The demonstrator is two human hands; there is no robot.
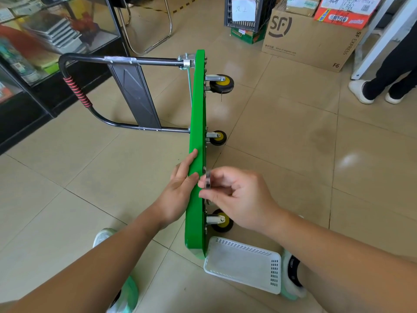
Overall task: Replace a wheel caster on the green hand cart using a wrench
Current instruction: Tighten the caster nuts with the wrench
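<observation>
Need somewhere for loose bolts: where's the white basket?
Head view, lower centre-right: the white basket lies on the floor at the near end of the green cart, just below its nearest caster.

Green hand cart [196, 136] standing on its long edge on the tiled floor [282, 143], black handle [94, 59] pointing left. Three casters project right: far caster [220, 83], middle caster [217, 137], near caster [220, 220]. Left hand [180, 190] lies flat, fingers straight, against the deck. Right hand [239, 197] pinches a small metal piece [208, 180], too blurred to identify, at the underside. White basket [242, 263] sits beside the cart's near end.
</observation>
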